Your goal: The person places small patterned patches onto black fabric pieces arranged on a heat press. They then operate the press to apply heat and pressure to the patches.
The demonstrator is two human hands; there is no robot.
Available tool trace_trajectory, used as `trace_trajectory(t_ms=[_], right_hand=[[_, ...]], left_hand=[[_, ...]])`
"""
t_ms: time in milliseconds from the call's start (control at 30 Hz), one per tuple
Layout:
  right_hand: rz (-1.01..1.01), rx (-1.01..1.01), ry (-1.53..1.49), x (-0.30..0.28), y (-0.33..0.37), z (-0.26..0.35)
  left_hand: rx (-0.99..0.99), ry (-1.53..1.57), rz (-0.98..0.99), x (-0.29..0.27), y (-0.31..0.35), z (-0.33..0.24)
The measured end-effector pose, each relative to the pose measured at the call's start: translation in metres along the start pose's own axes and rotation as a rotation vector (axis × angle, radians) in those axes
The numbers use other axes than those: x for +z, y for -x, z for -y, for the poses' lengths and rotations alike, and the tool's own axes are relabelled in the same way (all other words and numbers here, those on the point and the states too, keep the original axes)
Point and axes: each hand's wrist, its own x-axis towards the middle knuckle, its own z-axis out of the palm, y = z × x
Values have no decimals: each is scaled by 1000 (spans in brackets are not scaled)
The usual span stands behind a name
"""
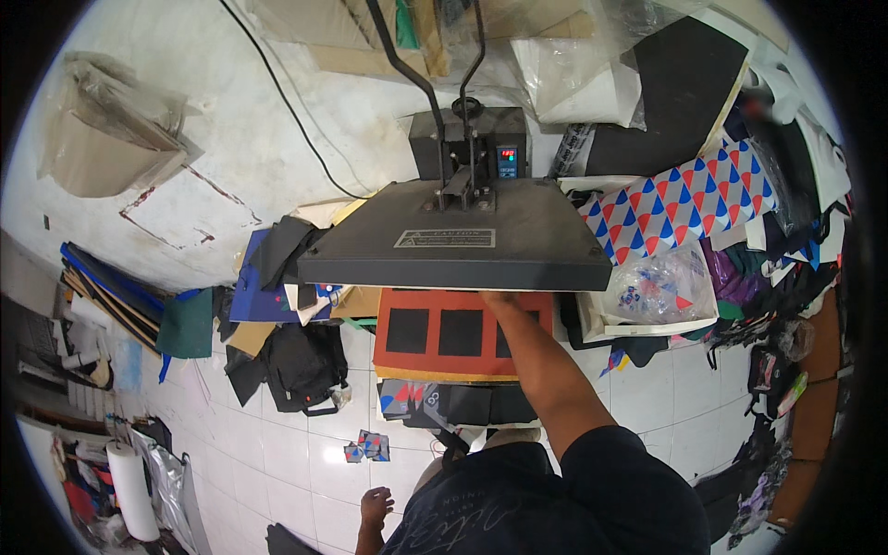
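A heat press with a dark grey upper plate [453,250] stands in front of me, its plate raised. Beneath it lies an orange-red pad [421,366] bearing several black square pieces [461,331] in rows. My right arm reaches over the pad, and my right hand [500,298] goes in under the upper plate, which hides its fingers. Down by my left side hangs my left hand [376,507], fingers loosely bent and apart, with nothing seen in it. Dark pieces with a red, blue and grey print [412,400] lie at the pad's near edge.
Small printed pieces [368,448] lie on the tiled floor beside a black backpack [303,368]. At the right, a white box [638,328] holds clear plastic, below a patterned sheet [684,203]. A lit control panel [507,162] and long handle bars [407,65] rise from the press.
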Motion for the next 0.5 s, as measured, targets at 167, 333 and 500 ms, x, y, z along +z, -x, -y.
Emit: trace_trajectory(t_ms=[167, 333, 500], right_hand=[[8, 15, 4, -6, 3, 1], [22, 43, 2, -6, 0, -6], [61, 67, -83, -25, 0, -7]], left_hand=[[-11, 20, 22, -2, -2, 8], [64, -26, 70, 5, 7, 0], [175, -256, 64, -12, -27, 15]])
